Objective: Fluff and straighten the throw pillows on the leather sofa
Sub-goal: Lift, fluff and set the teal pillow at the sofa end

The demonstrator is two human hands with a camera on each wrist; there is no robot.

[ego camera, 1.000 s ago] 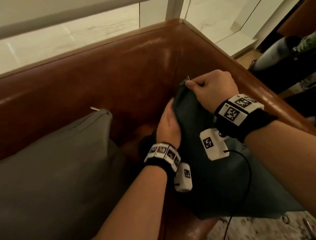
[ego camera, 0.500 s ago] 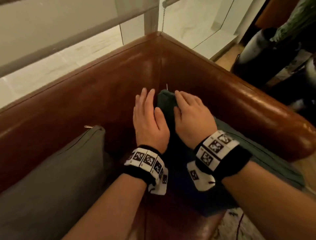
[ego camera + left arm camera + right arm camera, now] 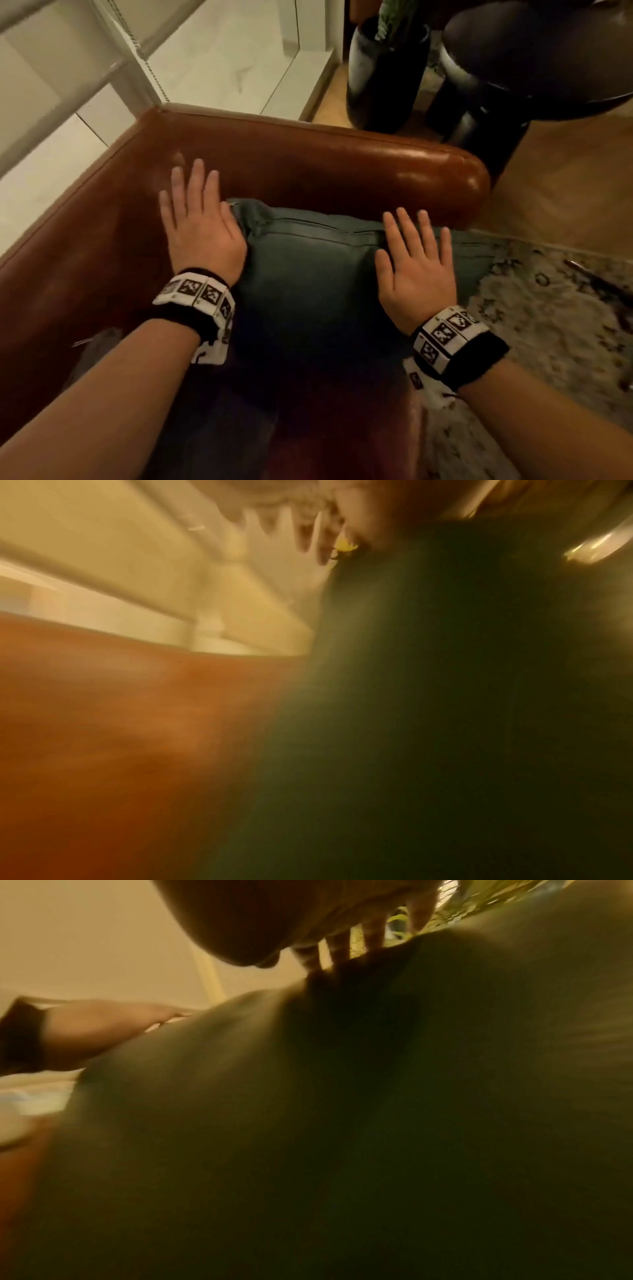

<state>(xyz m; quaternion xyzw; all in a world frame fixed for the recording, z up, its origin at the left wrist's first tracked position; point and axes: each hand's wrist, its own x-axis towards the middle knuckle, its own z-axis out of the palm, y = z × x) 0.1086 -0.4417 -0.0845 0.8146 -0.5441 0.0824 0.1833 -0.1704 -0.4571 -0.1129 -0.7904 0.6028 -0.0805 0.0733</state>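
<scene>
A dark green throw pillow (image 3: 308,267) leans against the brown leather armrest (image 3: 376,164) in the sofa's corner, its zipped seam on top. My left hand (image 3: 202,219) lies flat with straight fingers at the pillow's left corner, partly over the leather backrest (image 3: 102,233). My right hand (image 3: 416,260) presses flat on the pillow's right part, fingers spread. In the blurred left wrist view the pillow (image 3: 445,696) fills the right side beside the leather. In the right wrist view the pillow (image 3: 308,1123) bulges under my straight fingers (image 3: 373,931).
A grey pillow's corner (image 3: 99,346) shows under my left forearm. Beyond the armrest stand a tall black vase (image 3: 383,78) and a dark round side table (image 3: 534,68) on wooden floor. A patterned rug (image 3: 555,325) lies right of the sofa. White wall panels run behind.
A second ago my right hand pinched the pillow's top corner; both hands then flattened and slid apart along the pillow. The view has swung right toward the armrest.
</scene>
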